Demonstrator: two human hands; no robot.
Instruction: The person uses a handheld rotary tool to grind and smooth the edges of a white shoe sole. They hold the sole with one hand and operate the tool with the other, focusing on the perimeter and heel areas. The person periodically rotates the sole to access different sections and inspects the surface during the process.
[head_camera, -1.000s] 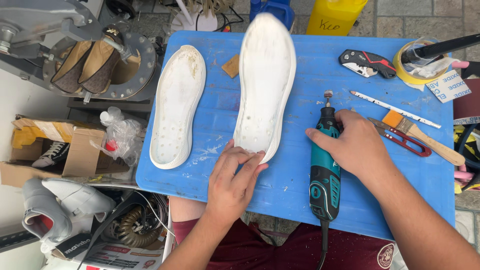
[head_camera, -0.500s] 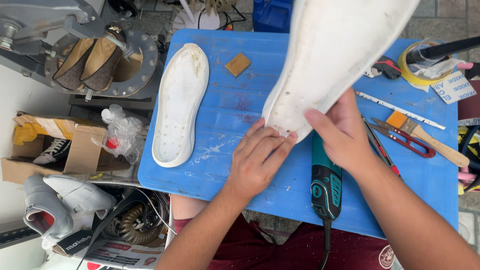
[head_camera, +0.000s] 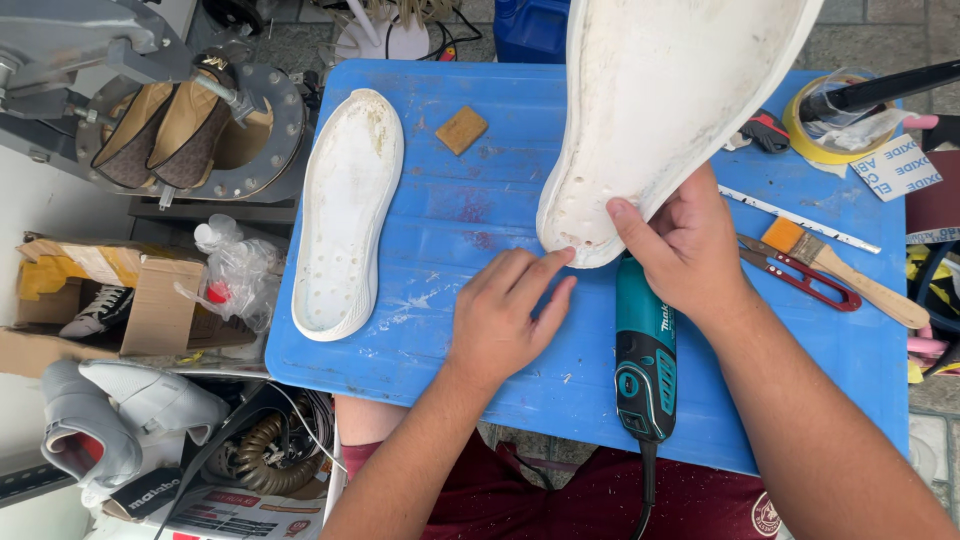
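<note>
- We're reaching in with both forearms from the bottom edge, bare to the elbow, converging toward the middle.
- Our left hand (head_camera: 505, 315) is lying palm down, fingers straight and together, tips angling up and to the right.
- Our right hand (head_camera: 690, 250) is sitting higher, back of hand facing the camera, wrist bent, thumb stretching out to the left while the fingers are curling under in a pinch grip.
- Left fingertips are almost meeting the right thumb.
</note>
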